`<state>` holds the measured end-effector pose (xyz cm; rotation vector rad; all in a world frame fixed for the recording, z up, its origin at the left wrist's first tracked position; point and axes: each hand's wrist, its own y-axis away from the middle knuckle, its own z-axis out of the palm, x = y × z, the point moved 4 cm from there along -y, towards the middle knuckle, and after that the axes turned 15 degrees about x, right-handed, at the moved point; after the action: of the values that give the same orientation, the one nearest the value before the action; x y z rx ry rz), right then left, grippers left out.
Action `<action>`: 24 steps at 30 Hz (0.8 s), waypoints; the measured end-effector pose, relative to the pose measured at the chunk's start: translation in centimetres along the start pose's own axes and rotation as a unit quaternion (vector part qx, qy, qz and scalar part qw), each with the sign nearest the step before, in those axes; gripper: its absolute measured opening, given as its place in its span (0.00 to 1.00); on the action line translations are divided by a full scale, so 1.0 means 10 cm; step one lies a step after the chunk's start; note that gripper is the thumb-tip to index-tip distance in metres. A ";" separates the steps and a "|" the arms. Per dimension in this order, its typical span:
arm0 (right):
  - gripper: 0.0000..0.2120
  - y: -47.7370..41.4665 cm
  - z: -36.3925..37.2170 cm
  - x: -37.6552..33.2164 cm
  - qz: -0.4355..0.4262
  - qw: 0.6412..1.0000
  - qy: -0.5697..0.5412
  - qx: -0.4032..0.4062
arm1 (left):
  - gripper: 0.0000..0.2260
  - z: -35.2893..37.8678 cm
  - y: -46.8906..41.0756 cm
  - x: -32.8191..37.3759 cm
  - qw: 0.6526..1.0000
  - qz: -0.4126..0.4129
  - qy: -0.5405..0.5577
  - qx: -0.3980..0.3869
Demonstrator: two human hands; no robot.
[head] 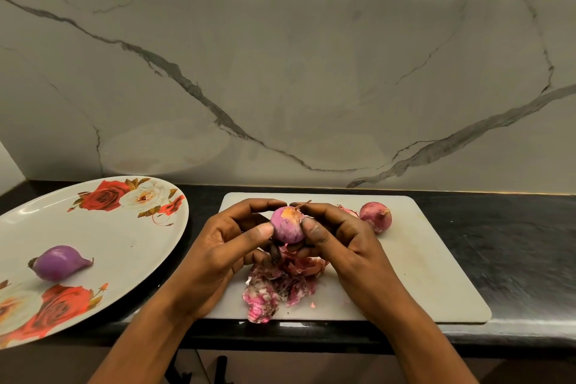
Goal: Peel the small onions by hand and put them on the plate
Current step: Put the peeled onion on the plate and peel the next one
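One peeled onion (59, 262) on plate (109, 227); left hand (223, 248), right hand (346, 240) fingers (314, 232) clamp part-peeled onion (285, 226) over board (420, 259).

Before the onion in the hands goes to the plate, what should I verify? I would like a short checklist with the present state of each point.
1. Held onion gripped by the left hand and the right hand: ok.
2. Held onion fully peeled: not ok; a dry orange patch and a stem are at its top.
3. Free space on the plate beside the peeled onion: ok.
4. Peels lie on the cutting board, off the plate: ok.
5. Underside of the held onion free of skin: cannot tell, it is hidden.
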<state>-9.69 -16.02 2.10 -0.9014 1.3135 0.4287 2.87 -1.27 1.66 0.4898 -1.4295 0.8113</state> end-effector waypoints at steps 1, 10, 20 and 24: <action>0.17 0.00 0.00 0.00 0.001 1.000 -0.001 -0.001 | 0.17 0.00 0.00 0.00 1.000 0.002 -0.001 -0.007; 0.14 0.00 -0.04 -0.03 -0.003 0.999 -0.027 0.018 | 0.20 0.07 0.03 0.02 0.999 0.016 -0.004 -0.046; 0.14 0.00 -0.04 -0.03 0.022 0.999 0.020 0.046 | 0.25 0.02 0.00 -0.05 0.999 0.023 -0.039 0.032; 0.13 -0.01 -0.03 -0.01 0.039 0.998 0.011 0.041 | 0.25 0.01 0.01 -0.05 0.999 0.021 -0.035 0.036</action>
<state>-9.82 -16.26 2.24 -0.7911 1.3792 0.4231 2.73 -1.40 1.19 0.5497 -1.4829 0.8887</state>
